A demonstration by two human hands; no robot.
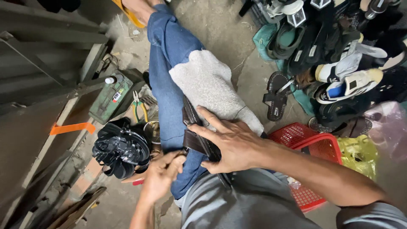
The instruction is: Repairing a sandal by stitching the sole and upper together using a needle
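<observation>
— What do we see closest to us?

— We see our right hand spread flat, fingers open, pressing down on a dark brown leather sandal that lies across our thigh in blue denim jeans. Our left hand is curled closed at the near end of that sandal, fingertips pinched together at its edge; we cannot tell what, if anything, sits between them.

— And where exactly is the sandal?

— On our lap, just below a rough grey woven cloth draped over the knee. The sandal's far end touches that cloth.

— What lies beside the leg?

— To the left, on the concrete floor, we see a heap of black plastic sandal straps, near it a pair of pliers with yellow and green handles, and a green metal box with a small white-capped bottle on top. An orange strip lies on the grey boards at the far left.

— To the right?

— A red plastic mesh basket stands just beside our right forearm, with a yellow plastic bag and a pink one past it.

— Farther out?

— A single black strappy sandal on the floor, then a large pile of mixed shoes and sandals in the upper right corner.
</observation>
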